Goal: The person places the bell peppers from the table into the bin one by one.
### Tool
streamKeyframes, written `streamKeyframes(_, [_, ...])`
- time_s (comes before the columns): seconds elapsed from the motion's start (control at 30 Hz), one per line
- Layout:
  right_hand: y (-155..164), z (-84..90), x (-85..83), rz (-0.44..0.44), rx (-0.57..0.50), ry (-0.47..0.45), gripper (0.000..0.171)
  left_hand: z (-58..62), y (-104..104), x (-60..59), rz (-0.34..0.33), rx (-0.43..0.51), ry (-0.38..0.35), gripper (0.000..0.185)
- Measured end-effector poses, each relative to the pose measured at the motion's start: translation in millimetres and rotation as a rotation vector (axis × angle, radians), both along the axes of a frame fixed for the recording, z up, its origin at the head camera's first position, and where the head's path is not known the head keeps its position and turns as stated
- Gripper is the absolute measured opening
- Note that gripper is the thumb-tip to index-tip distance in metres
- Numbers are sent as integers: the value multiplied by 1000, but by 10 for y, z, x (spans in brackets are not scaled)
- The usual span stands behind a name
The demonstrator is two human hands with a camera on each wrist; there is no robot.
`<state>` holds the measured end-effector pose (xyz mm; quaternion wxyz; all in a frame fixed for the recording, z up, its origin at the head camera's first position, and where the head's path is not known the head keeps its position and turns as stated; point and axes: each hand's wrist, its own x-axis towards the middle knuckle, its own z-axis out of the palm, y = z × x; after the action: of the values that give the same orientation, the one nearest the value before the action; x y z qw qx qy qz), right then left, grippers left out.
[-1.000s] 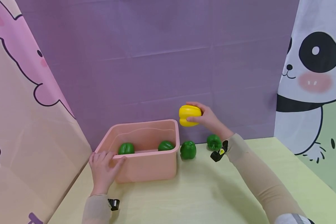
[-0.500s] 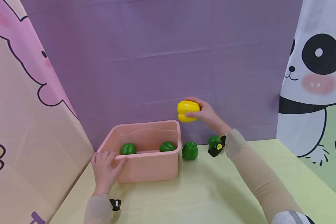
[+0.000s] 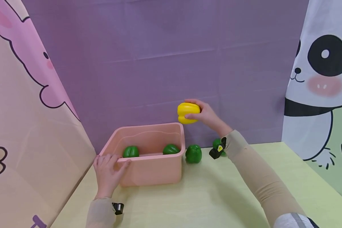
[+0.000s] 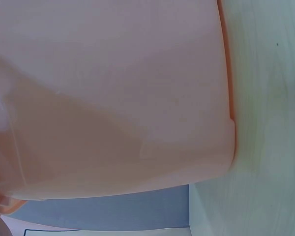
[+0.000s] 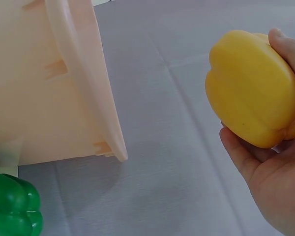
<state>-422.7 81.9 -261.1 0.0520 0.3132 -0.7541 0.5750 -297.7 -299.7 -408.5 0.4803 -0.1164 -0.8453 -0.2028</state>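
My right hand (image 3: 205,115) grips a yellow bell pepper (image 3: 188,113), thumb on the near side and fingers behind. It holds the pepper in the air above the right end of a pink plastic bin (image 3: 151,172). In the right wrist view the yellow pepper's lobed end faces away from the palm. My left hand (image 3: 106,172) grips the bin's near rim at its left corner, fingers hooked over the edge and thumb along the front. Inside the bin lie two green bell peppers, one at the left (image 3: 130,151) and one at the right (image 3: 171,149), their lower parts hidden by the front wall.
Just right of the bin a green bell pepper (image 3: 193,154) stands on the pale wooden table (image 3: 171,205). Behind my right wrist another green pepper (image 3: 216,143) is partly hidden. A purple cloth (image 3: 148,69) hangs behind, with printed cartoon panels on both sides.
My right hand has carried the yellow pepper a little up and to the left, closer over the bin's right end. The left hand keeps its place on the rim.
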Motion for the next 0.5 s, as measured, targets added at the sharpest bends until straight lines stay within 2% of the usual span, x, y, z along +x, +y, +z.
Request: streamKeyframes(0.5, [-118,-85,-56,20,32,-5,65,-8,3,-10,-1,-4,8,38])
